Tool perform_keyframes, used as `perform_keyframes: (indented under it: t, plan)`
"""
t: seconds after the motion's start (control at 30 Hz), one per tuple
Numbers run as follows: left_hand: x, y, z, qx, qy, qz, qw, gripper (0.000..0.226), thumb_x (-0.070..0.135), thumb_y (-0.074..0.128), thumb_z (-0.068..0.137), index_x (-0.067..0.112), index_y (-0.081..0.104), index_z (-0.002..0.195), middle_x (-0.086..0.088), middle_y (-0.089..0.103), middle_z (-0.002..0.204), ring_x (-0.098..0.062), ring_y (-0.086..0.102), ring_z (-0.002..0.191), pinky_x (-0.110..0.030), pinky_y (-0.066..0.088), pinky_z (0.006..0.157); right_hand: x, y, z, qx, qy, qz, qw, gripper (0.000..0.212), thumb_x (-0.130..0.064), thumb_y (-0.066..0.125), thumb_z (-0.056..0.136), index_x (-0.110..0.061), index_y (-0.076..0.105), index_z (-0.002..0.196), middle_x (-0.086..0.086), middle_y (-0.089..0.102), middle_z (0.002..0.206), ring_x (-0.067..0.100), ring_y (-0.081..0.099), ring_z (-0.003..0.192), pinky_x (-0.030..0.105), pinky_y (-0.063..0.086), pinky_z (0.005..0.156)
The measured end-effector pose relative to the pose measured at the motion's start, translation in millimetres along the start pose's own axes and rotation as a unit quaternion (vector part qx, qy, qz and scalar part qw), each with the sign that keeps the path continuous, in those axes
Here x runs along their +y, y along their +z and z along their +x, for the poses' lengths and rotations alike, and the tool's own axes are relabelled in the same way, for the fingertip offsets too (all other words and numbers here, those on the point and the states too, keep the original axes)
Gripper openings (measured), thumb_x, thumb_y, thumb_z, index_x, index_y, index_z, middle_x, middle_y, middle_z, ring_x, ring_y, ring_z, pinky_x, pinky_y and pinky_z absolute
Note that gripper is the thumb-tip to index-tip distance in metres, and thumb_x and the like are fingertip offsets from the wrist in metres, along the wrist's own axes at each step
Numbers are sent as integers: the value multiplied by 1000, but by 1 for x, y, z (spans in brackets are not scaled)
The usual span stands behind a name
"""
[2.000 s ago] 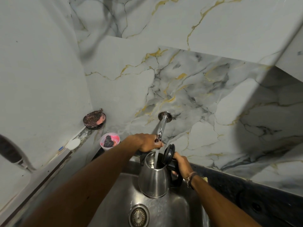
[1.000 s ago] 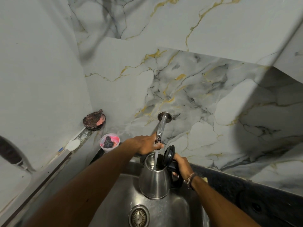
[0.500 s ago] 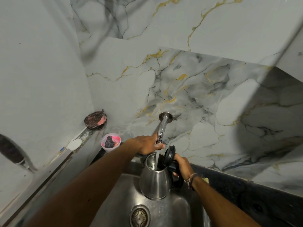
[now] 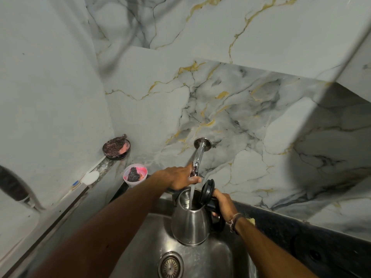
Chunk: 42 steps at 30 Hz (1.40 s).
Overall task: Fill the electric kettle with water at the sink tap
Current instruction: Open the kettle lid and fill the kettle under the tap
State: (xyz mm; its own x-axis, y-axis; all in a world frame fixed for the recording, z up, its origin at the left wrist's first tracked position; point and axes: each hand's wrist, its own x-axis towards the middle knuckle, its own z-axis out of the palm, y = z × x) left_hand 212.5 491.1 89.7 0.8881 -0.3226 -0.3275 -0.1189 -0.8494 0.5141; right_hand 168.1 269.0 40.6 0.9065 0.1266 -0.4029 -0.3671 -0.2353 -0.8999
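Note:
A stainless steel electric kettle (image 4: 190, 223) is held upright over the steel sink (image 4: 144, 247), its black lid (image 4: 206, 191) flipped open. My right hand (image 4: 224, 203) grips the kettle's black handle. A chrome tap (image 4: 197, 157) juts from the marble wall, and a stream of water (image 4: 191, 195) falls from it into the kettle's mouth. My left hand (image 4: 178, 177) is closed around the tap's lower end, just above the kettle.
A round drain strainer (image 4: 170, 266) sits in the sink floor below the kettle. A pink cup with a dark scrubber (image 4: 135, 175) and a dark soap dish (image 4: 116, 147) stand in the left corner. A dark countertop (image 4: 301, 237) runs to the right.
Almost nothing has moved: both hands keep their grips and water keeps running into the kettle. The view has shifted very slightly.

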Motion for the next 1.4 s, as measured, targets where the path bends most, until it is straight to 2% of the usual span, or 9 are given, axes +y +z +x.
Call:
perform_keyframes:
  t: [0.17,0.4,0.7,0.83,0.9,1.1,1.17,1.27,1.4]
  plan:
    - [-3,1,2,1,1,3,1000,83,68,48,109,28,10,170,-20,67,140,-32,66,108,-52,52,102,0,2,1,11,-2,4,1000,49,-56,61,76,-10,79,78,7,75,70,21,67,69,30,49,62]
    - [0,-1,0,-1,8,2,1000,83,66,48,110,26,8,171,-20,67,139,-31,65,106,-51,51,102,0,3,-2,15,-6,5,1000,43,-54,62,77,-14,78,69,3,73,63,16,65,60,30,48,60]
    - [3,-2,-4,0,9,6,1000,80,64,49,111,23,13,169,-17,69,127,-27,64,98,-47,50,93,0,2,-2,9,-16,-14,1000,44,-47,60,97,-11,81,81,5,77,71,20,67,69,32,50,65]
    - [4,-2,-5,2,9,13,1000,77,63,48,111,21,17,168,-17,68,126,-25,62,97,-44,47,90,1,0,-4,11,-17,-23,1000,43,-38,56,105,-13,79,79,0,75,65,18,66,66,31,48,63]
    - [5,-2,-6,7,11,21,1000,76,64,48,111,21,19,167,-11,65,115,-25,63,96,-42,46,87,0,1,-5,10,-15,-25,1000,43,-38,56,105,-13,78,78,-2,74,63,16,64,64,29,48,61]
    - [8,1,-8,76,7,80,994,66,71,50,107,21,43,149,3,62,93,-23,65,89,-40,46,81,1,3,-5,9,-22,-9,1000,47,-52,62,90,-10,81,80,1,76,66,14,66,62,31,48,66]
    - [13,5,-9,122,-20,100,987,66,77,52,102,22,51,140,3,65,96,-23,64,89,-40,45,82,2,2,-3,9,-22,-8,1000,47,-46,62,98,-8,83,81,1,77,67,17,67,66,32,48,69]
    - [22,15,-9,199,-75,108,971,68,84,57,94,25,60,125,4,66,95,-22,62,87,-40,44,82,3,3,-2,7,-23,-9,1000,59,-57,60,85,-3,84,85,4,80,72,18,70,70,33,49,74]
    - [30,23,-6,255,-140,111,950,68,90,59,88,26,66,112,4,67,93,-22,60,86,-40,44,83,3,4,0,9,-21,2,1000,51,-56,61,77,-9,80,80,8,76,73,18,66,68,31,48,65]
